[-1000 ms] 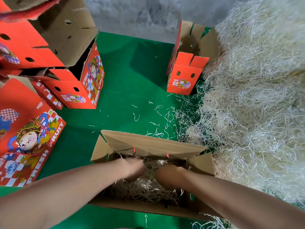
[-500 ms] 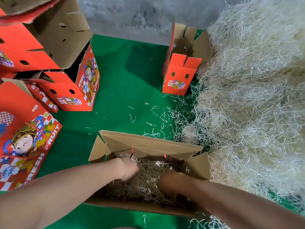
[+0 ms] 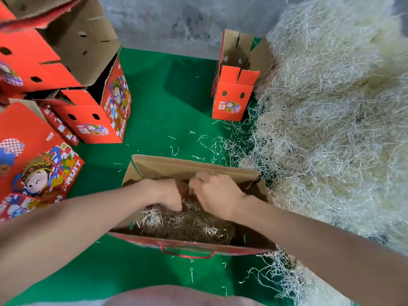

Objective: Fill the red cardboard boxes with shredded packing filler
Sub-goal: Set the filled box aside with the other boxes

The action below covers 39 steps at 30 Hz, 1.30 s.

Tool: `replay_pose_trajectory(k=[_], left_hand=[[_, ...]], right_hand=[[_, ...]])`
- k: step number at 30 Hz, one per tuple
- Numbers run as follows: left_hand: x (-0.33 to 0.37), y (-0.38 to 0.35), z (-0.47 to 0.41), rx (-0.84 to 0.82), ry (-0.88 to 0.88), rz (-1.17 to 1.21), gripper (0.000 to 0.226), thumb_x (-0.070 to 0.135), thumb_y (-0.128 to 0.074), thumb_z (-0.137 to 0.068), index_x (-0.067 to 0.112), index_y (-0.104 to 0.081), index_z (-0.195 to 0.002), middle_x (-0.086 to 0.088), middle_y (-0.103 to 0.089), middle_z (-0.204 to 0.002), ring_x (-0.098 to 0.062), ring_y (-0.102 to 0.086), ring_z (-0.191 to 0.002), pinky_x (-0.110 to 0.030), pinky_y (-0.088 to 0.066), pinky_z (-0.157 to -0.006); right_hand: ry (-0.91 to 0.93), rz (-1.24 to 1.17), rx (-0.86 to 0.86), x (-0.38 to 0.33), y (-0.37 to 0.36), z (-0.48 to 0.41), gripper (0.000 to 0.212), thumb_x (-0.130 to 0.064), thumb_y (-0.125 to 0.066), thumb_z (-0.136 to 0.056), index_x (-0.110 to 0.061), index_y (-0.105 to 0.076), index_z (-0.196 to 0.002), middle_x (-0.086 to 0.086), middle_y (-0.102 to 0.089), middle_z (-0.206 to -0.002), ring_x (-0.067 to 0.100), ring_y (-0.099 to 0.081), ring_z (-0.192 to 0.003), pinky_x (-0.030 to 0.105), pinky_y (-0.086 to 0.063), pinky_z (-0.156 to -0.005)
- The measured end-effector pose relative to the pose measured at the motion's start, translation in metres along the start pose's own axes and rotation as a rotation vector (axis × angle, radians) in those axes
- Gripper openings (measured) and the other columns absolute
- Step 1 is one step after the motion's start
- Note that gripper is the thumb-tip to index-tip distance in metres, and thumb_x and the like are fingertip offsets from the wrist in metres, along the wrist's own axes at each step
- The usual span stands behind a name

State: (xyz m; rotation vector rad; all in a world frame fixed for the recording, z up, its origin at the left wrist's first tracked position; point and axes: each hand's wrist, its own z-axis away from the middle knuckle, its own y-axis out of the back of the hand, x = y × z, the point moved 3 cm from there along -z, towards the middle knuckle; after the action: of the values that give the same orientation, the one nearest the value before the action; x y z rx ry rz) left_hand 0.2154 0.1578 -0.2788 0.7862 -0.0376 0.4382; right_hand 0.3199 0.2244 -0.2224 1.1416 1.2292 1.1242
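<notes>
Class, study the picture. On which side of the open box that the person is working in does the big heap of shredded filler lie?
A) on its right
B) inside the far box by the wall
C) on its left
A: the heap of filler rises to the right of the open box; the other red boxes stand on its left.

left red box (image 3: 33, 155): "FRUIT" | stacked red box (image 3: 95, 115): side lettering, possibly "FRESH"

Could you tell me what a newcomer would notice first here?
A huge pale heap of shredded filler fills the right side. At the centre, the left hand and right hand reach into an open box partly filled with filler. Bright red printed boxes crowd the left.
</notes>
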Motion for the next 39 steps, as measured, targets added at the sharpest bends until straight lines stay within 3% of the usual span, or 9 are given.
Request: replay_pose_trajectory(k=[4, 9, 14, 17, 21, 25, 30, 34, 39], left_hand=[[0.016, 0.011, 0.025, 0.028, -0.118, -0.042, 0.039, 0.041, -0.054, -0.091, 0.004, -0.058, -0.079, -0.007, -0.060, -0.074, -0.022, -0.053, -0.063, -0.028, -0.042, -0.062], [0.028, 0.022, 0.054, 0.142, -0.209, 0.053, 0.021, 0.038, -0.059, -0.088, 0.020, -0.060, -0.076, 0.014, -0.059, -0.070, 0.000, -0.054, -0.059, -0.017, -0.040, -0.056], [0.002, 0.053, 0.077, 0.369, -0.022, 0.087, 0.037, 0.035, -0.054, -0.092, 0.006, -0.064, -0.071, -0.007, -0.057, -0.069, -0.021, -0.048, -0.063, -0.018, -0.037, -0.058], [-0.025, 0.073, 0.087, 0.763, 0.212, 0.176, 0.021, 0.036, -0.056, -0.089, 0.020, -0.068, -0.097, -0.001, -0.063, -0.114, -0.021, -0.054, -0.109, -0.033, -0.032, -0.100], [-0.033, 0.062, 0.082, 0.853, 0.337, 0.531, 0.084, 0.038, -0.062, -0.085, 0.019, -0.012, -0.149, -0.004, 0.001, -0.157, -0.027, -0.008, -0.144, -0.041, -0.015, -0.116], [-0.016, 0.031, 0.061, 0.725, 0.244, 1.088, 0.098, 0.040, -0.062, -0.086, 0.024, 0.012, -0.148, -0.001, -0.022, -0.154, -0.025, -0.034, -0.135, -0.036, -0.029, -0.110], [-0.019, 0.023, 0.055, 0.921, 0.343, 0.986, 0.074, 0.015, -0.049, -0.093, 0.026, -0.004, -0.150, -0.013, -0.057, -0.127, -0.028, -0.064, -0.089, -0.033, -0.050, -0.082], [-0.045, 0.049, 0.044, 0.988, 0.304, 1.034, 0.068, 0.013, -0.050, -0.094, 0.031, -0.014, -0.149, -0.006, -0.045, -0.111, -0.022, -0.052, -0.060, -0.031, -0.048, -0.063], [-0.074, 0.113, 0.011, 1.032, 0.226, 1.025, 0.064, 0.013, -0.052, -0.094, 0.031, -0.022, -0.147, -0.003, -0.049, -0.122, -0.029, -0.061, -0.094, -0.037, -0.048, -0.088]], right_hand=[[-0.065, 0.136, 0.418, 0.019, 0.036, 0.008, 0.042, 0.005, -0.068, -0.064, -0.005, -0.060, -0.104, 0.012, -0.057, -0.100, 0.030, -0.054, -0.094, 0.040, -0.047, -0.079], [-0.336, 0.050, -0.206, 0.064, 0.030, 0.005, 0.021, -0.021, -0.045, -0.094, -0.008, -0.050, -0.109, 0.003, -0.056, -0.084, 0.022, -0.061, -0.079, 0.032, -0.051, -0.064], [-0.444, -0.086, -0.110, 0.090, 0.035, -0.012, 0.026, -0.027, -0.044, -0.094, -0.014, -0.041, -0.072, 0.005, -0.050, -0.079, 0.028, -0.057, -0.083, 0.034, -0.046, -0.070], [-0.558, -0.256, -0.032, 0.095, 0.036, -0.027, 0.032, -0.024, -0.044, -0.093, -0.013, -0.040, -0.064, 0.005, -0.049, -0.069, 0.027, -0.055, -0.074, 0.030, -0.043, -0.066], [-0.555, -0.430, -0.153, 0.087, 0.034, -0.040, 0.018, -0.027, -0.048, -0.092, -0.011, -0.053, -0.086, 0.010, -0.059, -0.083, 0.030, -0.065, -0.078, 0.030, -0.050, -0.064], [-0.687, -0.737, -0.319, 0.085, 0.011, -0.029, 0.041, -0.029, -0.044, -0.095, -0.008, -0.041, -0.129, 0.012, -0.062, -0.102, 0.019, -0.068, -0.062, 0.026, -0.053, -0.051], [-0.746, -0.706, -0.122, 0.085, -0.004, -0.045, 0.040, -0.026, -0.032, -0.099, -0.002, -0.043, -0.130, 0.015, -0.061, -0.114, 0.017, -0.065, -0.076, 0.010, -0.045, -0.060], [-0.812, -0.773, -0.055, 0.096, -0.005, -0.067, 0.038, -0.028, -0.030, -0.100, -0.003, -0.044, -0.124, 0.015, -0.061, -0.115, 0.018, -0.069, -0.072, 0.011, -0.046, -0.055], [-0.898, -0.823, 0.069, 0.132, 0.009, -0.112, 0.029, -0.021, -0.032, -0.100, -0.008, -0.042, -0.123, 0.010, -0.060, -0.100, 0.006, -0.057, -0.048, 0.015, -0.042, -0.038]])
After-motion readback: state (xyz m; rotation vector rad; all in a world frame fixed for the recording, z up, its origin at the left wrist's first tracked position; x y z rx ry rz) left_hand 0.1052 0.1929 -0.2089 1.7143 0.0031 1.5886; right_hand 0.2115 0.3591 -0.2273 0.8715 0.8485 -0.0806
